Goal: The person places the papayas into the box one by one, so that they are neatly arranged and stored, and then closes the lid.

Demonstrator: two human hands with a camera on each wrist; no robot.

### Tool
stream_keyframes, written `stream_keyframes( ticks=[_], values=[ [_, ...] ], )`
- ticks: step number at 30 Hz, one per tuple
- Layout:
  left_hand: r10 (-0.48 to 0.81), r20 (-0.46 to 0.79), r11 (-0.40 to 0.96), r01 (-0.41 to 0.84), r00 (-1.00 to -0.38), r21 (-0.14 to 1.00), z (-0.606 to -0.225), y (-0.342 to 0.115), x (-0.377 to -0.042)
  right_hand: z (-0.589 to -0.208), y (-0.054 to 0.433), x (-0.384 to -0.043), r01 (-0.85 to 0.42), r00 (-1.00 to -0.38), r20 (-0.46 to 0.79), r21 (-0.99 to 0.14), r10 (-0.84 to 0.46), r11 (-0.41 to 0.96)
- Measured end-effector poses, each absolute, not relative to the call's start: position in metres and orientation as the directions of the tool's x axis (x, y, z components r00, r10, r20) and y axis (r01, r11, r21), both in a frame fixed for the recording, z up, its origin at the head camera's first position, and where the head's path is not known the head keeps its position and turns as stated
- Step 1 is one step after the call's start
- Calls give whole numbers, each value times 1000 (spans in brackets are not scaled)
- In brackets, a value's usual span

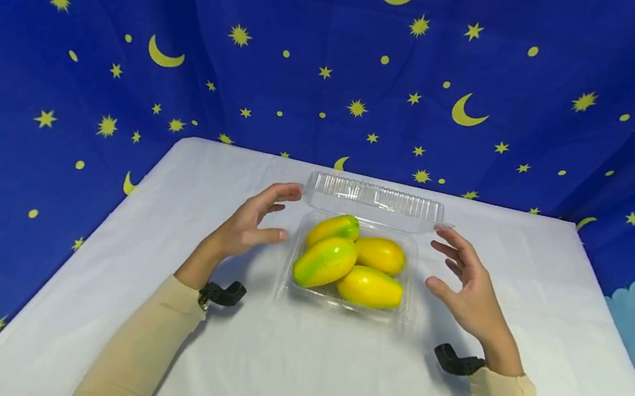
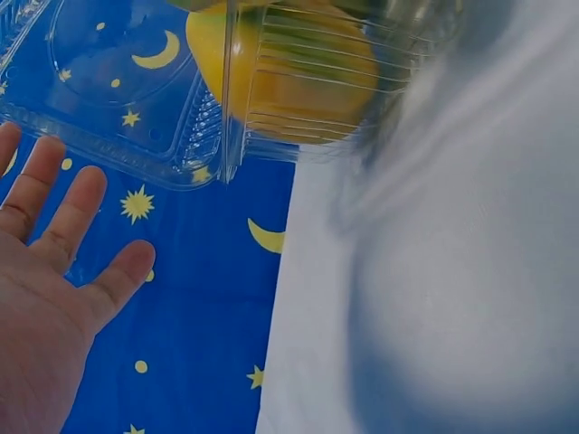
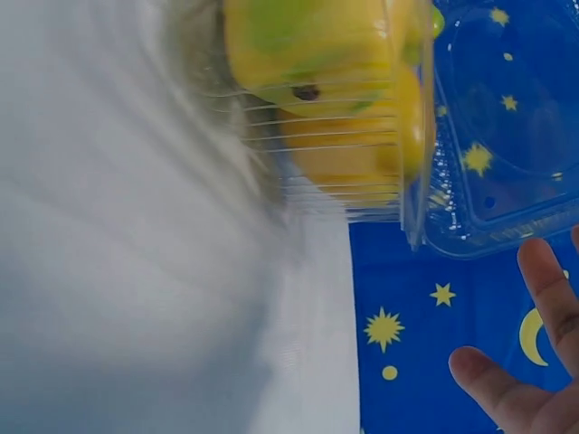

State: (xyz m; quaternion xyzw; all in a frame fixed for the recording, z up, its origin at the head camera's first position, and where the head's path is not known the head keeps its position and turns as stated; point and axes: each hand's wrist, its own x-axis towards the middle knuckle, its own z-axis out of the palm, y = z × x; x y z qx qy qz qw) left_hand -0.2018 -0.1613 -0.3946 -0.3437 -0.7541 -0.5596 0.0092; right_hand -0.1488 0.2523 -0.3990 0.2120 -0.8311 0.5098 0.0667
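Note:
A clear plastic clamshell box (image 1: 346,308) sits on the table with its lid (image 1: 376,200) raised at the back. Several oblong yellow fruits (image 1: 368,288) tinged with green, mango-like, fill its base. To the left, my left hand (image 1: 248,223) has its fingers spread, fingertips right at the lid's left end. My right hand (image 1: 469,291) is on the other side, relaxed fingers close by the lid's right corner. Neither hand holds anything. The left wrist view shows the see-through lid (image 2: 118,81) beyond the left fingers; in the right wrist view, the right fingertips overlap the lid's edge (image 3: 470,249).
A white cloth covers the table (image 1: 277,372). Behind it hangs a blue curtain (image 1: 286,82) with yellow moons and stars. Black straps (image 1: 224,293) circle both wrists below the hands.

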Motion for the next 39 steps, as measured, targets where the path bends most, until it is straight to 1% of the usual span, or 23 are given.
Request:
stream_keyframes(
  ticks=[5, 13, 21, 24, 28, 34, 39],
  values=[
    [522, 379, 161, 525, -764, 836, -396, -164, -197, -400, 254, -143, -419, -902, 319, -808, -291, 414],
    [539, 352, 221, 532, -765, 818, -402, -171, -189, -406, 251, -133, -456, -881, 343, -800, -327, 389],
    [585, 355, 251, 579, -729, 776, -404, -175, -178, -410, 254, -124, -434, -894, 315, -788, -319, 437],
    [601, 345, 267, 588, -721, 764, -405, -177, -173, -412, 254, -120, -436, -891, 306, -785, -336, 440],
    [599, 348, 277, 594, -722, 756, -409, -180, -167, -413, 253, -116, -446, -885, 304, -773, -354, 451],
    [581, 355, 282, 591, -732, 756, -415, -179, -159, -413, 251, -111, -448, -888, 305, -746, -345, 493],
    [559, 364, 316, 597, -745, 738, -417, -178, -152, -415, 249, -107, -466, -881, 330, -728, -338, 503]
  ],
)
